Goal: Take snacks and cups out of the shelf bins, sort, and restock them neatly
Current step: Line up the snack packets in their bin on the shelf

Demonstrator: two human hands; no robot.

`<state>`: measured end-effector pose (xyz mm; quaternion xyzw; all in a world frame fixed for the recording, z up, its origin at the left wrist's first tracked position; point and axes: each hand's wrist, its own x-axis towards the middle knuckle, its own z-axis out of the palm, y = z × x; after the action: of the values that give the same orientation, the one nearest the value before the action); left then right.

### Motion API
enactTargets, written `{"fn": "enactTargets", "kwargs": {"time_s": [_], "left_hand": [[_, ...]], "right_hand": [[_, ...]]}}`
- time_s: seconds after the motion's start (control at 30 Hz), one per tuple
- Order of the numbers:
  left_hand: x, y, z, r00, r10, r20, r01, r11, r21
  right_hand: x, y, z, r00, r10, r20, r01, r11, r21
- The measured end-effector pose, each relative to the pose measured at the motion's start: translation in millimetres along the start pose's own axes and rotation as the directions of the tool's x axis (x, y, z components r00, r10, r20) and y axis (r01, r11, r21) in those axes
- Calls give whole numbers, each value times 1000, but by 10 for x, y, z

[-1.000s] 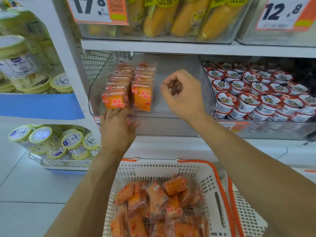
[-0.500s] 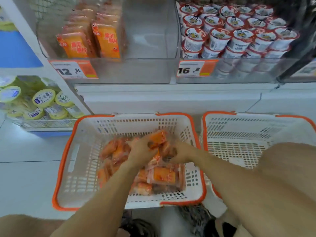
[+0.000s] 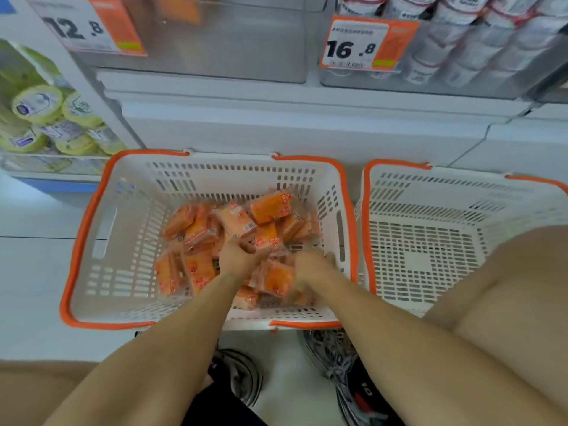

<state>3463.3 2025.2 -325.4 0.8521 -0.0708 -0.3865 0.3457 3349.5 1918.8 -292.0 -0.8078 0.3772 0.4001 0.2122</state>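
Note:
A heap of orange snack packets (image 3: 233,222) lies in the white basket with an orange rim (image 3: 89,229) on the floor. Both my hands are down inside it. My left hand (image 3: 238,256) curls its fingers round one orange packet (image 3: 266,241) near the heap's middle. Just to its right, my right hand (image 3: 312,265) is sunk among the packets and grips another orange packet (image 3: 276,279); its fingertips are hidden and blurred. Above, the clear shelf bin (image 3: 215,50) with the 12.8 tag holds orange packets at its top edge. The neighbouring bin holds red-and-white cups (image 3: 461,41).
A second white basket (image 3: 424,229) with nothing in it stands touching the first on the right. Yellow-lidded tubs (image 3: 46,118) fill a low bin at the left. Price tags 12.8 (image 3: 86,26) and 16.8 (image 3: 365,44) hang on the bins. My shoes (image 3: 242,376) are under the basket's near rim.
Both hands left the shelf bin and dropped into the left basket. My view tilted down, and the hands now dig lower in the heap, each closing on a packet.

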Motion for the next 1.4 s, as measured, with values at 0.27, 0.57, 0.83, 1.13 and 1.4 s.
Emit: {"fn": "enactTargets", "kwargs": {"time_s": [0.27, 0.57, 0.83, 1.13, 1.4], "left_hand": [[-29, 279, -384, 914, -280, 292, 342, 920, -188], [-220, -113, -634, 784, -276, 556, 224, 961, 160], [-429, -163, -650, 827, -159, 540, 274, 952, -139], [-448, -75, -1065, 910, 84, 405, 67, 936, -344], [-567, -28, -1193, 890, 179, 419, 141, 766, -627]], "right_hand": [[-189, 127, -801, 981, 43, 188, -80, 977, 196], [-127, 121, -777, 998, 61, 13, -54, 743, 667], [-139, -8, -16, 980, -138, 142, -50, 520, 853], [-189, -14, -223, 957, -250, -149, 241, 396, 886], [-335, -198, -460, 913, -331, -236, 364, 407, 838]]}}
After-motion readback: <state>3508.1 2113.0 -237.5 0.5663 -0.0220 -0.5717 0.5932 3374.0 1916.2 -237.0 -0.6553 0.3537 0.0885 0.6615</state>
